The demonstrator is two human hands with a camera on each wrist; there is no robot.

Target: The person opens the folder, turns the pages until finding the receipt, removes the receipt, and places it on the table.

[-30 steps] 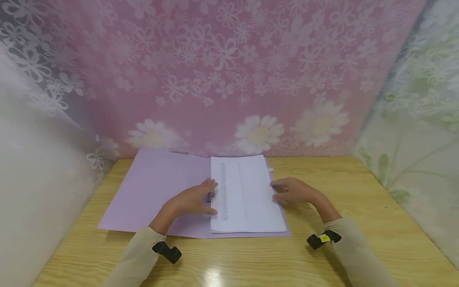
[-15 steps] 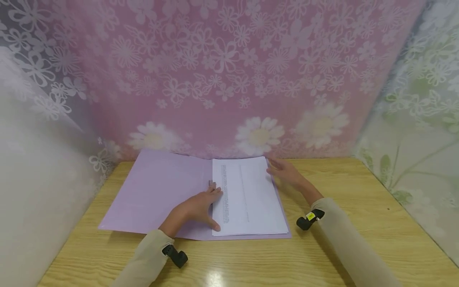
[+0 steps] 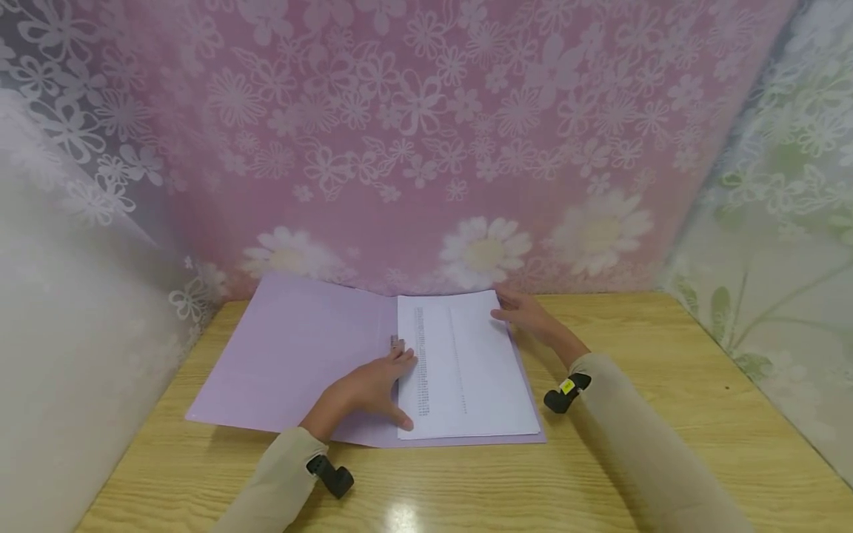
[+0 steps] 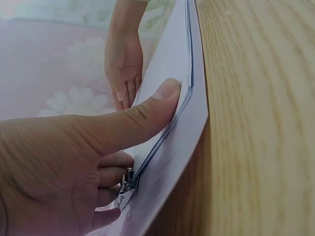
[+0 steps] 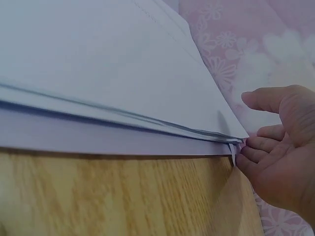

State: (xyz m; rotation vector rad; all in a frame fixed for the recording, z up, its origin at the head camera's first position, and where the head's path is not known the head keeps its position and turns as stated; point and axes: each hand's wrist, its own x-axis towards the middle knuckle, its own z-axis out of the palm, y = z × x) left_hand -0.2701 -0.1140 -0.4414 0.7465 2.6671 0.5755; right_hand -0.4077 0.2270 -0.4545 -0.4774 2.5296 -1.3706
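Folder and Sheets: Hand Positions and Edge Margins

A broad strip of table lies in front of the folder. Above it, a black unit sits at each wrist: left unit, right unit. The folder lies open on the table, its near edge roughly parallel to the bottom of the view. The near left corner of its cover is raised and casts a shadow.

The sheets form a stack on the folder's right half. A narrow margin of folder shows along their near and right edges. The left hand is spread: its thumb lies on the sheets by the near left corner, and its fingers reach over the left edge beside the metal clip.

The right hand is at the far right corner of the sheets. Its thumb stands apart; its slightly bent fingers meet the corner from outside. Whether they press cannot be told.

Lateral table room is wider right of the folder than left. The far edges of folder and sheets lie close to the pink backdrop, where the table ends.
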